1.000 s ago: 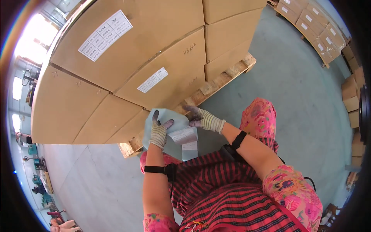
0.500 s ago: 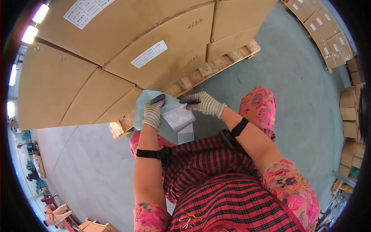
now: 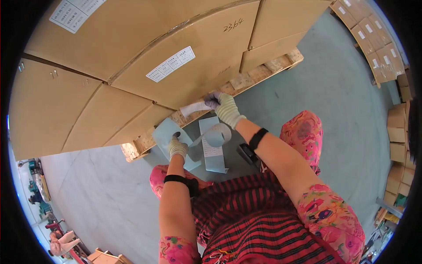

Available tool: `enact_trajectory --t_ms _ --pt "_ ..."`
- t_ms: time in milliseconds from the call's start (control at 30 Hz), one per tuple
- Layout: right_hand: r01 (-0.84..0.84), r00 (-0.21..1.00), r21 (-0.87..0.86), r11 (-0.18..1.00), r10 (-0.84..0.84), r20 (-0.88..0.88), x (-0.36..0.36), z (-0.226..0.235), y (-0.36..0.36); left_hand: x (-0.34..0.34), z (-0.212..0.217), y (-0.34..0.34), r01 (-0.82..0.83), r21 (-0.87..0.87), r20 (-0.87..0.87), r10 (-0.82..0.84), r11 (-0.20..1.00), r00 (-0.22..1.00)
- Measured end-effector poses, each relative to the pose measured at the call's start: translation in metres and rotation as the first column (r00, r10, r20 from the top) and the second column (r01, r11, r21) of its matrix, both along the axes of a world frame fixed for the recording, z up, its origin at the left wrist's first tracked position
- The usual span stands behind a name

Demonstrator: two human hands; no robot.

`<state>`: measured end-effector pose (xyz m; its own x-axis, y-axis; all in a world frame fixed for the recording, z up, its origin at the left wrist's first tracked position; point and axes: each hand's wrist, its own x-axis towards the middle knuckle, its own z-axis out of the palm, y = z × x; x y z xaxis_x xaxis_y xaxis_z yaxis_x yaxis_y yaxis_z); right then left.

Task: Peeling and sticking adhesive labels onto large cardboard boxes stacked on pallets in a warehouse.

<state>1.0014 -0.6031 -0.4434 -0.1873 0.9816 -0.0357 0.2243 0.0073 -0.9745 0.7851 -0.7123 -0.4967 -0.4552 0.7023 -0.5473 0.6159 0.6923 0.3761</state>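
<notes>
My right hand (image 3: 223, 108), in a striped knit glove with grey fingertips, is closed on one end of a white printed label (image 3: 193, 108). The label stretches leftward along the lower edge of a large cardboard carton (image 3: 193, 66); whether it touches the carton I cannot tell. Lower and to the left, my gloved left hand (image 3: 178, 147) grips a pale blue backing sheet (image 3: 165, 132), thumb on top. A curled pale strip (image 3: 220, 134) loops out beside that hand. Between my knees hangs or lies a long pale blue strip (image 3: 214, 163) with a printed white part.
Several large cartons stand stacked on a wooden pallet (image 3: 294, 59) right in front of me. Another carton (image 3: 171, 64) label is stuck on the front face. More boxes (image 3: 378, 48) stand on a pallet at the far right. A person (image 3: 61, 242) is at the lower left.
My right hand has moved up and forward to the carton's lower edge with the label, away from the left hand. The left hand has lowered with the backing sheet, and the curled strip has come into view.
</notes>
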Motion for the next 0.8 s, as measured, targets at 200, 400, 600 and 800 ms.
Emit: enact_trajectory --t_ms 200,400,600,800 --pt "-0.012 0.993 0.045 0.999 0.007 0.116 -0.016 -0.02 0.034 0.025 0.043 0.031 0.347 0.204 0.098 -0.372 0.915 0.923" --pt "0.072 0.987 0.157 0.985 -0.093 0.133 -0.026 -0.02 0.039 0.04 0.075 0.075 0.397 0.275 0.024 -0.419 0.875 0.908" --pt "0.184 0.959 0.3 0.936 -0.238 0.151 -0.021 -0.018 0.033 0.046 0.081 0.079 0.375 0.128 -0.056 -0.371 0.918 0.927" --pt "0.58 0.813 0.174 0.796 -0.552 -0.185 -0.011 -0.002 0.016 0.044 0.088 0.073 0.366 -0.006 -0.077 -0.365 0.931 0.928"
